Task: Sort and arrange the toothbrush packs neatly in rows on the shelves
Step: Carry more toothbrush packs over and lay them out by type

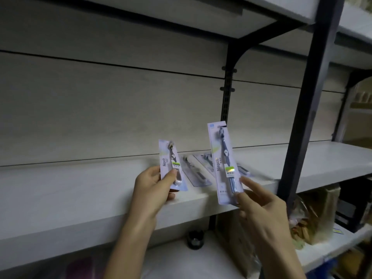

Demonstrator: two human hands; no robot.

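Note:
My left hand (153,190) grips the lower end of a toothbrush pack (171,160), held upright above the white shelf (80,190). A longer toothbrush pack (222,156) stands upright in my right hand (259,210), pinched at its bottom edge with the index finger stretched out beside it. Behind the two held packs, three more toothbrush packs lie flat on the shelf: one (194,174) in the middle, another (205,160) further back, and one (243,170) mostly hidden behind the right pack.
A dark metal upright (306,109) stands at the right of the shelf bay, with a bracket and upper shelf (261,29) overhead. Below, a black jar (195,239) and bagged goods (314,216) sit on the lower shelf. The shelf surface to the left is bare.

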